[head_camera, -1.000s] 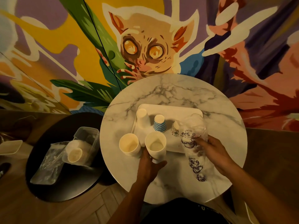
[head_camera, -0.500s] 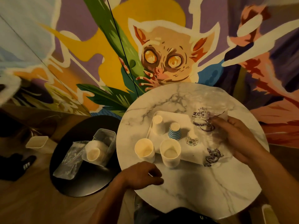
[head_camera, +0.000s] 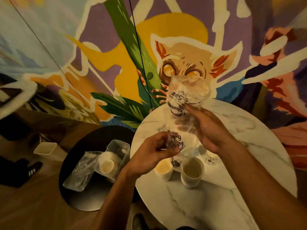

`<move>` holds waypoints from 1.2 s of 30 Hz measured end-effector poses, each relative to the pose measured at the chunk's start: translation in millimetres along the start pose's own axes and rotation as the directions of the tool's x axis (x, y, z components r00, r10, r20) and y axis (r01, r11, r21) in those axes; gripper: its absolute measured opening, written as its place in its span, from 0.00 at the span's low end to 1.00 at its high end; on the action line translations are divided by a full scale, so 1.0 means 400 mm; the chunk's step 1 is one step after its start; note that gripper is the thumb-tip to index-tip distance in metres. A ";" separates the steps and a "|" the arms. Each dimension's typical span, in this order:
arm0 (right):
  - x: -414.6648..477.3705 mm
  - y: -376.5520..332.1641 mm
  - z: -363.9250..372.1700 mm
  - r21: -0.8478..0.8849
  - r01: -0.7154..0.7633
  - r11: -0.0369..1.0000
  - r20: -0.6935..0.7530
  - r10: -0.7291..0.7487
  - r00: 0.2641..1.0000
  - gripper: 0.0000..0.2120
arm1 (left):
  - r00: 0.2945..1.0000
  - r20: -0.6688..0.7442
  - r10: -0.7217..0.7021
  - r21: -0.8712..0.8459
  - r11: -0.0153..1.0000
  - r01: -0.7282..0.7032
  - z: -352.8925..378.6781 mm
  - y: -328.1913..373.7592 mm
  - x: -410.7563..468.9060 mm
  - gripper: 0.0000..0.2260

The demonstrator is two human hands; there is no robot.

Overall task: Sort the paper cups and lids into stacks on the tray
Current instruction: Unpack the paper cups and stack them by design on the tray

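Observation:
I hold a clear printed plastic sleeve (head_camera: pixel 186 97) up above the round marble table (head_camera: pixel 249 155). My right hand (head_camera: pixel 211 128) grips the sleeve's upper part between thumb and fingers. My left hand (head_camera: pixel 152 151) pinches its lower end. Below them two open white paper cups stand side by side: one (head_camera: pixel 163 169) on the left, one (head_camera: pixel 191 171) on the right. A blue striped cup (head_camera: pixel 196 151) and a small printed cup (head_camera: pixel 211 159) show behind the sleeve. The white tray is mostly hidden by my hands and the sleeve.
A low black round table (head_camera: pixel 93 196) stands to the left. On it lie a clear plastic bag (head_camera: pixel 81 171), a clear container (head_camera: pixel 119 148) and a stack of white cups (head_camera: pixel 107 164). A beige tub (head_camera: pixel 45 148) sits on the wooden floor. A painted wall stands behind.
Both hands rose from the table. My right hand lifted the plastic sleeve upright, and my left hand left the table edge and took the sleeve's lower end. The camera swung left.

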State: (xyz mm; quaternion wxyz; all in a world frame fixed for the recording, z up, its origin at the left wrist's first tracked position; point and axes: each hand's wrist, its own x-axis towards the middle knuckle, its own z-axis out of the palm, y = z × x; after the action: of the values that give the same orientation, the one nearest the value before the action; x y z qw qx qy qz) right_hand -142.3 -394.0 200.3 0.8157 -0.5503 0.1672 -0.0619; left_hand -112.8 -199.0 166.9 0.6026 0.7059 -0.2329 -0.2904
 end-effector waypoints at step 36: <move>0.573 0.396 0.826 -0.090 -0.278 0.956 0.043 0.283 0.958 0.07 | 0.611 -0.765 -0.201 -0.153 0.980 0.131 -1.008 -0.509 -0.411 0.06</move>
State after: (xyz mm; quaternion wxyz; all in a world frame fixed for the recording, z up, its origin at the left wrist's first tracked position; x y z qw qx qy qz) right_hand 171.8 -108.5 119.7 0.7970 -0.5559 0.2234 0.0766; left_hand 42.6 234.8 29.8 0.6425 0.7552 0.1281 -0.0214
